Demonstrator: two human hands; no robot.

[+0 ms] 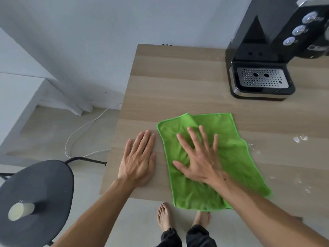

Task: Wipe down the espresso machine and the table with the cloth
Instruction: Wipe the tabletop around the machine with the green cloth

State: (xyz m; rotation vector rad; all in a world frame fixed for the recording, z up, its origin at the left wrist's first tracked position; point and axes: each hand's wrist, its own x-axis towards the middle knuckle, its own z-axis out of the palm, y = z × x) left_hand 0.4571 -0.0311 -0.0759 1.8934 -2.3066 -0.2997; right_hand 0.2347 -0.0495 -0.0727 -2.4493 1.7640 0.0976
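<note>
A bright green cloth lies spread on the wooden table, its near edge hanging slightly over the table's front. My right hand presses flat on the cloth with fingers spread. My left hand rests flat on the bare wood just left of the cloth, fingers straight and together. The black espresso machine stands at the table's far right, with a perforated metal drip tray at its base.
White crumbs and smears dot the table right of the cloth. A dark round stool stands at lower left, with a white cable on the floor beyond. My bare feet show below the table edge.
</note>
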